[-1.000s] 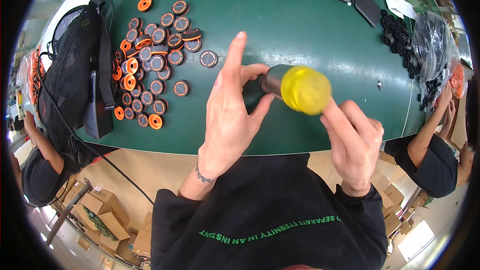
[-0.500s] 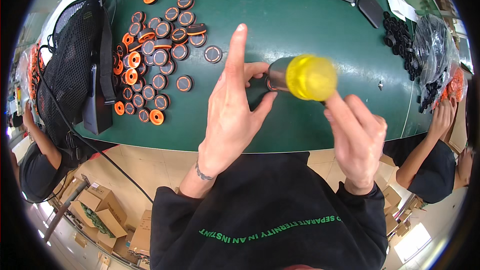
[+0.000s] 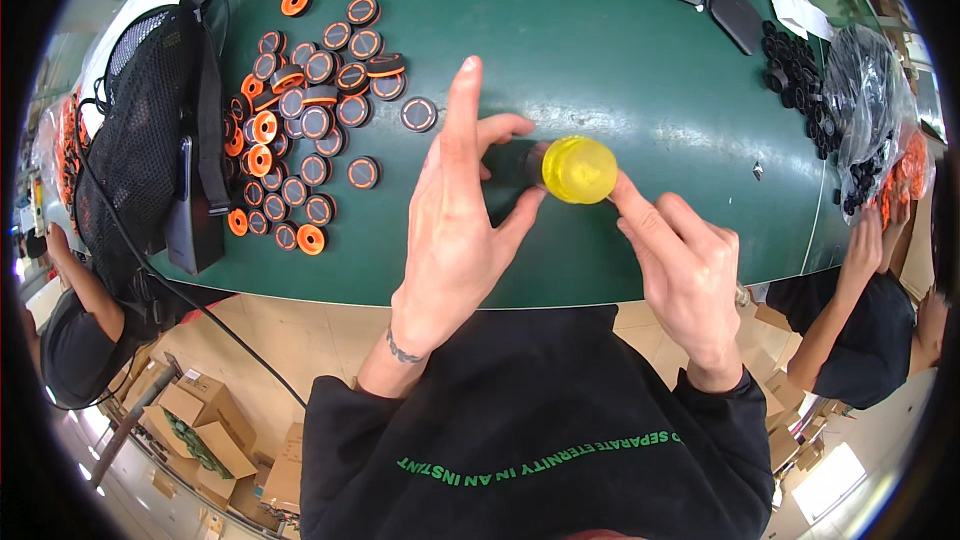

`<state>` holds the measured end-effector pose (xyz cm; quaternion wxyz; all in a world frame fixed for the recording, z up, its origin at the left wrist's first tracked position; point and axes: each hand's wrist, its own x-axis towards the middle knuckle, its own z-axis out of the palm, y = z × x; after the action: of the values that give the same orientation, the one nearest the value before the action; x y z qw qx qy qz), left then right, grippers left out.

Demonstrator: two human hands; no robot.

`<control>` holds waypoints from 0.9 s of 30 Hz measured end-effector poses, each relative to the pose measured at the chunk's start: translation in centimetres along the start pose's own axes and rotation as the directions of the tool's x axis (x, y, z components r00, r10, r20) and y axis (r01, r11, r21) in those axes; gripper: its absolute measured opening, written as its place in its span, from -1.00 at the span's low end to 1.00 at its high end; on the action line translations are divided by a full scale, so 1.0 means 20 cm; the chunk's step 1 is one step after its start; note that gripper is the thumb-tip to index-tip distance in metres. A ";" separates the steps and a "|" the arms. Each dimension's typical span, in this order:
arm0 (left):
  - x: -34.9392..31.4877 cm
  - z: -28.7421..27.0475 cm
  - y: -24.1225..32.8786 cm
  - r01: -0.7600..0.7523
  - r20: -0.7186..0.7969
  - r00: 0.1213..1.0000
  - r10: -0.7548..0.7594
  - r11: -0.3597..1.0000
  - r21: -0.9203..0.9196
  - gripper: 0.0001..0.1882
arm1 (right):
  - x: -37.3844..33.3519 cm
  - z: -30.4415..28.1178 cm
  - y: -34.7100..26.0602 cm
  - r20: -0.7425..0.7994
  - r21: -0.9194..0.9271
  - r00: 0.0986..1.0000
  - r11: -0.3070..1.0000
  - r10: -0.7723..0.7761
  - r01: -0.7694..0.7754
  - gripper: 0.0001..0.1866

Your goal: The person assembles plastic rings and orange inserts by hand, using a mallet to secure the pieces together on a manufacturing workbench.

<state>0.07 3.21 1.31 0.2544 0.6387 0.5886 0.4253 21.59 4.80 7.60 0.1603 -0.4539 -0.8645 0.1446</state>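
My right hand (image 3: pixel 690 265) is closed round the handle of a mallet with a clear yellow head (image 3: pixel 580 170). Most of the handle lies hidden behind the head and my fingers. The mallet head is right beside my left hand (image 3: pixel 455 200), whose index finger points up and away from the rest. My left thumb and middle finger curve around a spot at the mallet's dark far end. A small round black-and-orange piece, partly visible there earlier, is now covered by the mallet. Further left lie several similar round black-and-orange pieces (image 3: pixel 316 122), some with the orange side up.
A black mesh bag (image 3: pixel 150 130) with a cable stands at the left edge of the green table (image 3: pixel 640 70). Flat dark cases (image 3: pixel 735 15) lie at the far right, near small black parts (image 3: pixel 790 75) and a clear plastic bag (image 3: pixel 870 90). Co-workers sit on both sides.
The mallet head has moved left and down toward my left thumb and middle finger, my right hand with it. My left hand keeps its pose, shifted slightly left in view.
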 end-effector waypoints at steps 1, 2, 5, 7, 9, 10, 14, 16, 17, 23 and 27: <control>0.00 0.00 0.00 0.008 0.021 1.000 -0.009 1.000 0.028 0.24 | 0.00 -0.01 -0.01 0.034 -0.049 0.999 0.999 0.006 -0.004 -0.30; 0.01 0.00 0.00 0.007 0.021 1.000 -0.007 0.999 0.031 0.24 | 0.00 -0.01 -0.02 0.068 -0.097 0.998 0.995 0.013 -0.007 -0.29; 0.00 0.02 -0.02 -0.005 -0.013 1.000 0.005 0.998 -0.065 0.23 | 0.02 -0.02 -0.01 -0.045 -0.008 0.999 1.000 -0.012 0.012 -0.26; -0.01 0.03 -0.03 -0.032 -0.055 0.998 0.030 0.999 -0.038 0.22 | 0.03 -0.02 -0.03 -0.110 0.056 0.993 0.998 -0.036 0.042 -0.25; -0.02 0.03 -0.03 -0.035 -0.051 0.998 0.032 0.998 -0.043 0.22 | 0.02 -0.02 -0.04 -0.176 0.115 0.983 0.990 -0.057 0.078 -0.24; -0.02 0.03 -0.03 -0.038 -0.047 0.998 0.036 0.998 -0.049 0.22 | 0.00 0.00 -0.03 -0.081 0.074 0.996 0.996 -0.039 0.045 -0.24; 0.00 0.00 0.00 0.031 0.041 0.999 -0.032 0.999 0.027 0.26 | 0.01 0.01 -0.03 0.081 -0.088 0.997 0.996 0.007 0.000 -0.25; -0.01 0.02 -0.02 -0.003 -0.029 1.000 0.001 0.998 -0.064 0.25 | 0.03 0.00 -0.03 0.010 -0.058 1.000 0.998 -0.003 0.004 -0.26; -0.01 0.02 -0.01 -0.002 -0.026 1.000 0.000 0.998 -0.063 0.25 | 0.03 0.00 -0.03 -0.057 -0.030 0.998 1.000 -0.009 0.008 -0.27; 0.00 0.03 -0.02 -0.017 -0.053 0.998 0.015 0.999 -0.048 0.24 | 0.02 0.01 -0.05 -0.035 0.038 0.999 0.999 0.012 -0.011 -0.30; 0.01 0.01 -0.02 0.016 -0.013 1.000 -0.017 0.999 -0.047 0.23 | 0.05 0.02 -0.03 0.061 -0.089 0.998 0.996 0.000 0.005 -0.35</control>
<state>0.07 3.48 0.83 0.2689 0.6248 0.5855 0.4411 20.37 5.16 7.58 0.1135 -0.4549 -0.8751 0.1198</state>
